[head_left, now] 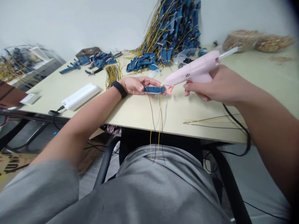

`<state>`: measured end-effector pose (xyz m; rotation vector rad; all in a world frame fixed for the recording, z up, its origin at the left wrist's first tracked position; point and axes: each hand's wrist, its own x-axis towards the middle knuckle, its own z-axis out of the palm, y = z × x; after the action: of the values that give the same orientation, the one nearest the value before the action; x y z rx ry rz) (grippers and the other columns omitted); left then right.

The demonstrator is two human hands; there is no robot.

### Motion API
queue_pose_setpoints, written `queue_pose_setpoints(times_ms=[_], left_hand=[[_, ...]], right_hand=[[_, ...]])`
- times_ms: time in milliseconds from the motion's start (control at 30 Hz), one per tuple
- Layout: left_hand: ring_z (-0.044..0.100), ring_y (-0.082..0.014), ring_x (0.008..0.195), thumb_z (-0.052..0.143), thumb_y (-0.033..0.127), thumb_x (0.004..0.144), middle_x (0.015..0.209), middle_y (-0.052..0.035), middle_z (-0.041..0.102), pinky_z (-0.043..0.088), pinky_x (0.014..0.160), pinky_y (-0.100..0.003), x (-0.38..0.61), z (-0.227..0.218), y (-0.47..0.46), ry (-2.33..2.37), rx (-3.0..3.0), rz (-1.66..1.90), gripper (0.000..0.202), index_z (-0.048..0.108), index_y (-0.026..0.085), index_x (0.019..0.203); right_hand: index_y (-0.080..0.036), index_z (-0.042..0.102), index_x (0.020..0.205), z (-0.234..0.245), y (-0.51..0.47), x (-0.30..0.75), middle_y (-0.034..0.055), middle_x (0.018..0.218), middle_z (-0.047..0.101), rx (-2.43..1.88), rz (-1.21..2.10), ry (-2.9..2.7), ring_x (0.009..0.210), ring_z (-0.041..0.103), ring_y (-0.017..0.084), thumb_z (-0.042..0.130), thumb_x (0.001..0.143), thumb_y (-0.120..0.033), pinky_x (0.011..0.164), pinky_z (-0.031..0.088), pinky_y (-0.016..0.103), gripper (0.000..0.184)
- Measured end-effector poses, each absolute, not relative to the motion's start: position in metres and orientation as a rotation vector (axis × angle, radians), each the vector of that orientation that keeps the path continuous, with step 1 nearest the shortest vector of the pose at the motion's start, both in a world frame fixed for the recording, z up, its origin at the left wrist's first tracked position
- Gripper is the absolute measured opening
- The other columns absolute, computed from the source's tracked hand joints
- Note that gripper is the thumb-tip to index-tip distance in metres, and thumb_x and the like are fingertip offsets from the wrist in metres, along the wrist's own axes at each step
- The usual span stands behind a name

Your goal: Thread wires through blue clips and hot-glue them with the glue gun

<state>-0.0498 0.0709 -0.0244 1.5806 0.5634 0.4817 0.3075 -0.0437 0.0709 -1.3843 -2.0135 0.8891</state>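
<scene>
"Glue gun (pixel 192 71), where?"
"In the right hand (pixel 220 85), its nozzle (pixel 163 84) close to the blue piece (pixel 153 90)."
"And the left hand (pixel 134 85)?"
"Pinching that piece above the table (pixel 130 112), yellow and black wires (pixel 160 99) dangling."

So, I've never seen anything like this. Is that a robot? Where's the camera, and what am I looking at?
No robot here: these are a person's two bare hands. The single picture comes from a camera worn on that person's head, looking forward and down.

The left hand holds a small blue part, with yellow and black wires hanging from it. The right hand grips a pink glue gun, its tip at the part's right end; I can't tell whether they touch.

On the table are a white block with a cord, pliers, and, at the back, a big heap of blue pieces and wires.
</scene>
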Motion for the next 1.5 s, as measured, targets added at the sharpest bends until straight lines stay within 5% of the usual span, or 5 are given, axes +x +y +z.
queue_pose_setpoints(times_ms=[533,767,900,1167,1500], left_hand=[[0.094,-0.0358,0.123,0.124,0.082,0.043,0.142,-0.0232,0.098,0.070,0.094,-0.034,-0.054,-0.022,0.073,0.478,1.601,0.466,0.109,0.105,0.023,0.133],[0.093,-0.0435,0.139,0.125,0.081,0.041,0.146,-0.0269,0.096,0.071,0.108,-0.041,-0.054,-0.023,0.075,0.487,1.591,0.449,0.114,0.102,0.020,0.135],[0.094,-0.0359,0.128,0.128,0.077,0.046,0.140,-0.0236,0.098,0.070,0.105,-0.035,-0.049,-0.015,0.066,0.466,1.556,0.462,0.109,0.104,0.018,0.134],[0.090,-0.0231,0.106,0.129,0.076,0.049,0.138,-0.0185,0.099,0.067,0.092,-0.024,-0.050,-0.006,0.058,0.511,1.543,0.447,0.107,0.105,0.019,0.137],[0.093,-0.0320,0.124,0.130,0.081,0.040,0.137,-0.0195,0.099,0.070,0.096,-0.029,-0.049,-0.008,0.062,0.526,1.546,0.427,0.114,0.105,0.020,0.134]], right_hand=[[-0.031,0.081,0.091,0.072,-0.045,0.308,-0.0007,0.059,0.054,-1.287,1.026,-2.022,0.059,0.048,0.022,0.106,0.095,-0.055,0.058,0.049,0.043,0.035],[-0.029,0.083,0.092,0.074,-0.045,0.308,-0.0001,0.058,0.058,-1.323,0.989,-2.001,0.058,0.050,0.022,0.103,0.095,-0.046,0.059,0.048,0.043,0.026],[-0.028,0.084,0.090,0.071,-0.041,0.309,0.0006,0.058,0.057,-1.306,0.984,-2.029,0.057,0.051,0.022,0.103,0.094,-0.050,0.057,0.047,0.041,0.029],[-0.026,0.086,0.090,0.067,-0.040,0.306,0.0017,0.058,0.057,-1.320,0.998,-2.017,0.059,0.052,0.022,0.096,0.093,-0.035,0.058,0.046,0.039,0.014],[-0.023,0.085,0.083,0.071,-0.044,0.299,0.0019,0.063,0.060,-1.423,0.942,-2.036,0.060,0.052,0.019,0.090,0.108,-0.021,0.062,0.040,0.039,0.026]])
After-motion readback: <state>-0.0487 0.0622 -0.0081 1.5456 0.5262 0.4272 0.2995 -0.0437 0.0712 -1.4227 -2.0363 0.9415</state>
